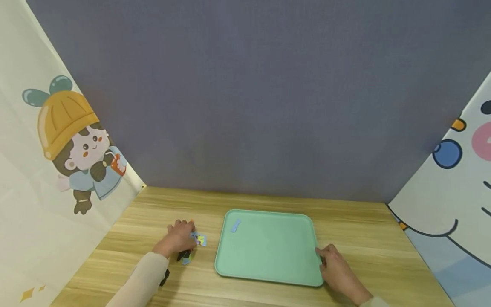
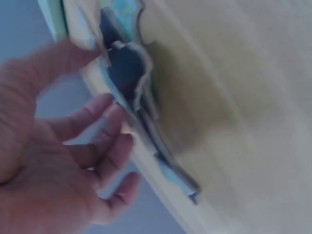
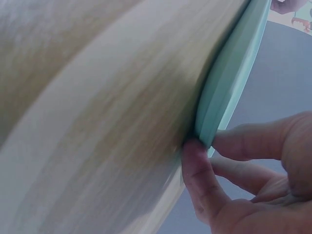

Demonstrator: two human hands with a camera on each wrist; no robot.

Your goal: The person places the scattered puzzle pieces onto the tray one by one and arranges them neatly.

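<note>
A light green tray (image 1: 268,249) lies on the table, with a small blue jigsaw puzzle piece (image 1: 235,226) near its upper left corner. My right hand (image 1: 339,270) pinches the tray's right rim; in the right wrist view the thumb and a finger (image 3: 200,170) close on the edge. Left of the tray, my left hand (image 1: 178,238) curls over a loose pile of flat puzzle pieces and pinches one at its edge, blurred in the left wrist view. A patterned blue and yellow piece (image 1: 200,239) shows beside its fingers, and dark-backed pieces (image 1: 184,255) lie under the palm.
Another black piece (image 1: 165,278) lies by the left sleeve. The wood-grain table (image 1: 356,226) meets a grey panel (image 1: 249,106) at the back. Printed cartoon sheets (image 1: 76,140) stand along the left and right sides.
</note>
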